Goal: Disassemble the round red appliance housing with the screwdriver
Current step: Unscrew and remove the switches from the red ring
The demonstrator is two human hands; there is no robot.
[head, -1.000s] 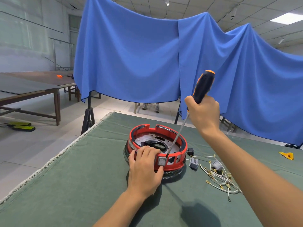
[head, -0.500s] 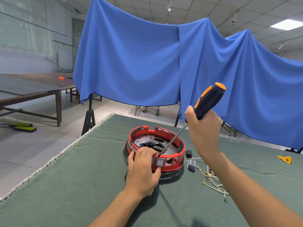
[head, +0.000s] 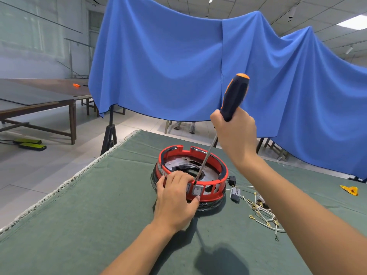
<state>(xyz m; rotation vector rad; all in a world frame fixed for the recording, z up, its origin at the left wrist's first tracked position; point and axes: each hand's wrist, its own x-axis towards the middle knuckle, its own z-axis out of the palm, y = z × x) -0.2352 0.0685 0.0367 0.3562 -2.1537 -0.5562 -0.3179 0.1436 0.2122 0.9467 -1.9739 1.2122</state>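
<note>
Housing: your round red appliance housing (head: pixel 215 187) sits on the green tabletop (head: pixel 79 215), near its far edge, open side up, with a grey metal plate (head: pixel 178 161) showing inside the ring.
Left hand: your left hand (head: pixel 175 197) grips the housing at its 7 o'clock rim, fingers curled over the top edge, thumb pressed low on the outer wall.
Switch: a grey rocker switch (head: pixel 198 190) is set in the outer wall at 6 o'clock, just beside your left thumb.
Right hand: your right hand (head: pixel 235 133) is closed round the screwdriver (head: pixel 234 98), raised above the housing's 1 o'clock side.
Screwdriver: black and orange handle tilted up toward 1 o'clock; the metal shaft runs down across the ring, its tip at the inner rim just above the switch.
Loose parts: a small black component (head: pixel 232 180) and a grey one (head: pixel 235 193) lie at the housing's 3 o'clock, touching or nearly so; you cannot tell which.
Wires: white wires with brass terminals (head: pixel 262 213) lie in a tangle at 4 o'clock.
Yellow item: a small yellow piece (head: pixel 350 189) lies well apart at 3 o'clock.
Backdrop: blue cloth (head: pixel 168 66) hangs beyond the tabletop at 12 o'clock.
</note>
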